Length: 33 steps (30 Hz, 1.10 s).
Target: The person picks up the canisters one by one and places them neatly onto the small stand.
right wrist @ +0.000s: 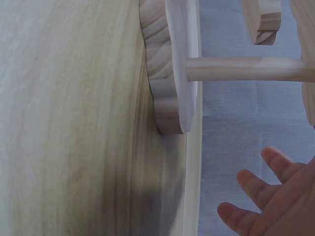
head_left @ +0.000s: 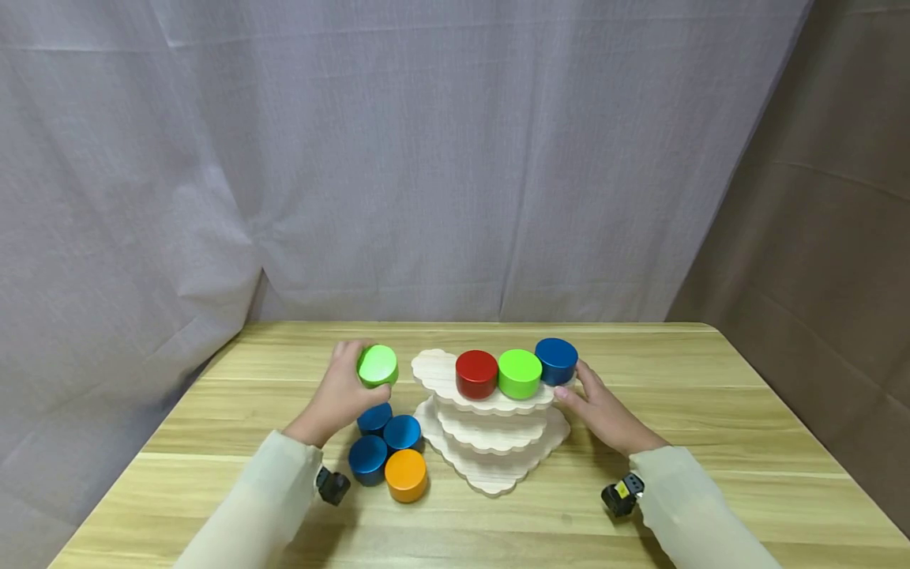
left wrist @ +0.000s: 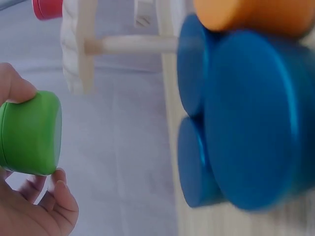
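My left hand (head_left: 344,395) holds a bright green short cylinder (head_left: 377,366) between thumb and fingers, raised above the table. In the left wrist view, a fine seam runs round this green cylinder (left wrist: 32,132). Right of it stands a tiered wooden stand (head_left: 490,466) with scalloped boards. On its top board sit a red cylinder (head_left: 476,374), another green cylinder (head_left: 520,374) and a blue cylinder (head_left: 557,362). My right hand (head_left: 607,411) is at the top board's right end, thumb at the edge, fingers beside the blue cylinder. Its visible fingers (right wrist: 256,189) are spread and loosely straight in the right wrist view.
Below my left hand, blue cylinders (head_left: 368,460) and an orange cylinder (head_left: 406,476) stand grouped on the wooden table (head_left: 533,537), left of the stand. Wooden pegs (right wrist: 246,69) join the boards. A grey curtain (head_left: 426,158) hangs behind the table.
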Each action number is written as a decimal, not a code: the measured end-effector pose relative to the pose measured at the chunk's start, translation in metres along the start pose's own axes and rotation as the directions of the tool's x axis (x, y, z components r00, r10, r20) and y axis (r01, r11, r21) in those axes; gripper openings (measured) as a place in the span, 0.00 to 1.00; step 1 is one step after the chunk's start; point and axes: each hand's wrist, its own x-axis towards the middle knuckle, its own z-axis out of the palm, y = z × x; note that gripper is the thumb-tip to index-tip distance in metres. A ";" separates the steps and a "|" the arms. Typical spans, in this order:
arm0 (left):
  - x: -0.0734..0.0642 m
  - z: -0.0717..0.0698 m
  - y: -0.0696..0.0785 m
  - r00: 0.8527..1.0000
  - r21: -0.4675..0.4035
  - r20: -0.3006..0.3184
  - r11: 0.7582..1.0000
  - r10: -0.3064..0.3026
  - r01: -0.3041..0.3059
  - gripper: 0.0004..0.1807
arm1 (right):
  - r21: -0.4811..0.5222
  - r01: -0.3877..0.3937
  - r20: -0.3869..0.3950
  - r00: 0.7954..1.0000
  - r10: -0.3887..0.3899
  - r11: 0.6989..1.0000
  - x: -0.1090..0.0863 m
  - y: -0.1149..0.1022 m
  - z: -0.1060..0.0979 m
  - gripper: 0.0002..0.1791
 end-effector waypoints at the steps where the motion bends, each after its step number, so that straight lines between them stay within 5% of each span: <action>1: 0.000 0.001 0.002 1.000 -0.008 0.001 1.000 0.004 -0.004 0.35 | 0.003 0.000 0.000 1.000 0.000 1.000 0.000 0.001 0.000 0.42; 19: 0.011 0.020 0.038 0.998 -0.103 0.031 0.993 0.052 -0.049 0.34 | 0.011 0.000 0.010 1.000 0.000 1.000 0.000 0.000 0.000 0.42; 33: 0.021 0.032 0.039 0.996 -0.089 0.080 0.995 0.047 -0.040 0.31 | 0.010 0.011 0.005 1.000 -0.011 1.000 0.000 0.000 0.000 0.42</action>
